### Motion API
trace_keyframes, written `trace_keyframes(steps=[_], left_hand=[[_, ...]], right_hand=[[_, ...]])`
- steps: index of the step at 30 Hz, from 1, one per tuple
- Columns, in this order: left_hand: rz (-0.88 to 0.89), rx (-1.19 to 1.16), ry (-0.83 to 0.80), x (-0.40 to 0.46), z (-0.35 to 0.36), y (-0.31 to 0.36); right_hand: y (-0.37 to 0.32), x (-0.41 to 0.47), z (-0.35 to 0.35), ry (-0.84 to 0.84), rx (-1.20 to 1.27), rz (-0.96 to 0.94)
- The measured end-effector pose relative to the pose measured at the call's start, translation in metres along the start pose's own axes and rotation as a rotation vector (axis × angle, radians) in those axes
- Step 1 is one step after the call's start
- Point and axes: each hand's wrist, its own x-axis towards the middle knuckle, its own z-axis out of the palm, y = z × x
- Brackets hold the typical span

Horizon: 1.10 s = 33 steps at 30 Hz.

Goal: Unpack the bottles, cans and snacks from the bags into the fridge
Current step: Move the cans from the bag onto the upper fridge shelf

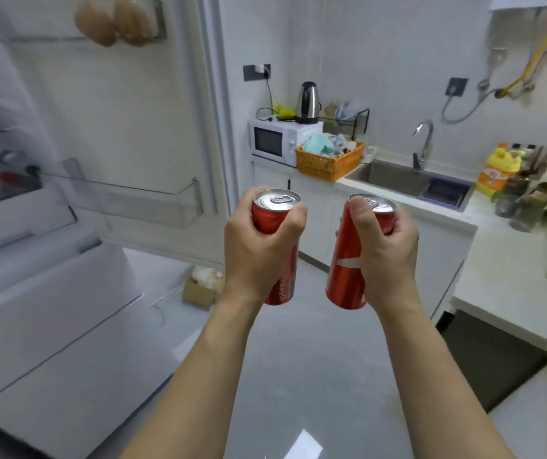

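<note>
Nearest the camera, the left hand [258, 246] has its fingers wrapped round one red can [277, 246], and the right hand [383, 256] grips a second red can [348, 273], both held upright in the air to the right of the open fridge door [126, 127]. The step in hand looks like carrying cans to the fridge. Next they likely swing left onto the door shelf [139, 197], beyond the hands.
</note>
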Motion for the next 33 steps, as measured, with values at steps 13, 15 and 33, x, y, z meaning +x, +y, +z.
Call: trace_keyframes(steps=[13,15,33], left_hand=[[0.07,0.244,0.388,0.038,-0.223,-0.014],[0.08,0.26,0.427,0.039,-0.25,-0.015],[0.076,0.455,0.697,0.108,-0.38,-0.051]], right_hand=[[-0.021,-0.042,0.229,-0.336,0.254,0.063],[-0.024,-0.051,0.256,-0.372,0.289,0.066],[-0.029,-0.037,0.451,-0.693,0.442,0.148]])
